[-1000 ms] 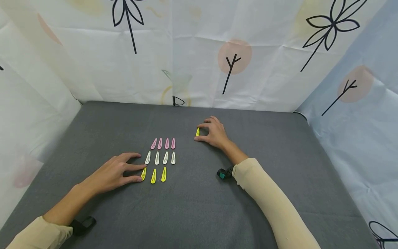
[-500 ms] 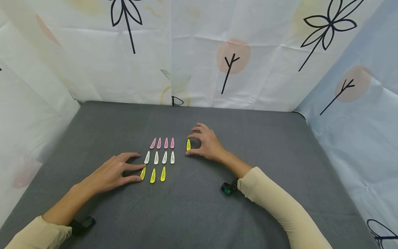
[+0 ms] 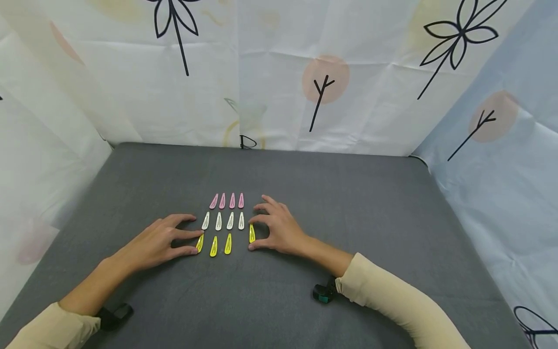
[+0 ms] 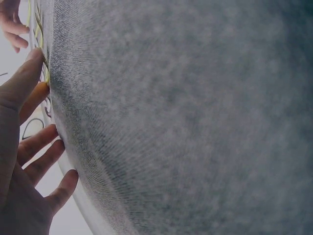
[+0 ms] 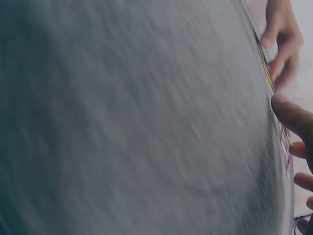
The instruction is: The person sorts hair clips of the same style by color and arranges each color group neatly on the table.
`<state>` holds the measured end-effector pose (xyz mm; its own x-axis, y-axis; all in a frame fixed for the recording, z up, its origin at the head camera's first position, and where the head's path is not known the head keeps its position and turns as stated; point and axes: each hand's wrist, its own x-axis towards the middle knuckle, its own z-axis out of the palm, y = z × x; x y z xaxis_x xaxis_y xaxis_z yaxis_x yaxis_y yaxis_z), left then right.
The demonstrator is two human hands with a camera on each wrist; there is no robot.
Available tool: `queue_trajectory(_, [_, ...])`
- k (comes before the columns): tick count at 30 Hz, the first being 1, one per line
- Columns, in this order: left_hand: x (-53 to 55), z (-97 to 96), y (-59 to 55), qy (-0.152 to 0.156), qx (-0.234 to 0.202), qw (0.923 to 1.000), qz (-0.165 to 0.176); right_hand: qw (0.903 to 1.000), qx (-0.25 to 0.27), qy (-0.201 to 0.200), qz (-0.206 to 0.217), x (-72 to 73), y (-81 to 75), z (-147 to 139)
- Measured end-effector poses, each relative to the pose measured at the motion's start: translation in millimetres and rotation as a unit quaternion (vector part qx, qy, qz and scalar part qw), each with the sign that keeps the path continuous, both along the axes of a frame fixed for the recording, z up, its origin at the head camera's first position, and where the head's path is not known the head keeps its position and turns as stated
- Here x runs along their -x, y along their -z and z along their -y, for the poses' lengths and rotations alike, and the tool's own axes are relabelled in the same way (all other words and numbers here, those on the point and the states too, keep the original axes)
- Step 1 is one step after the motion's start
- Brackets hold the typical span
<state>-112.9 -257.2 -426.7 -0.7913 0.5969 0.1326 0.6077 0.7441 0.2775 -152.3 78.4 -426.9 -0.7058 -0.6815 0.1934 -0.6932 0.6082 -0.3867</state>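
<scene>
Snap hair clips lie in rows on a grey cloth: pink clips point(image 3: 232, 200) at the back, white clips point(image 3: 230, 221) in the middle, yellow clips point(image 3: 213, 246) in front. My left hand point(image 3: 163, 242) pinches the leftmost yellow hair clip point(image 3: 200, 243) between thumb and index finger, its other fingers spread. Between the right hand's point(image 3: 279, 229) thumb and index finger is another yellow hair clip point(image 3: 252, 233), held at the right end of the front row, beside the white row's end. In the left wrist view the clips show only edge-on past the left thumb point(image 4: 30, 73).
The grey cloth-covered table point(image 3: 348, 203) spreads around the clips. White patterned curtains point(image 3: 279, 72) hang behind it and along both sides. Each wrist wears a black strap-mounted device, one point(image 3: 324, 292) on the right and one point(image 3: 115, 316) on the left.
My right hand has moved left and toward me with the yellow hair clip, from the far right of the rows to the front row's right end. The left hand stays put.
</scene>
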Motion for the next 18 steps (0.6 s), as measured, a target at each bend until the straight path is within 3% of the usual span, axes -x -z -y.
queue_trajectory(18, [0.2, -0.4, -1.4, -0.007, 0.016, 0.9997, 0.017, 0.9998, -0.009, 0.019, 0.003, -19.8, 5.3, 20.4])
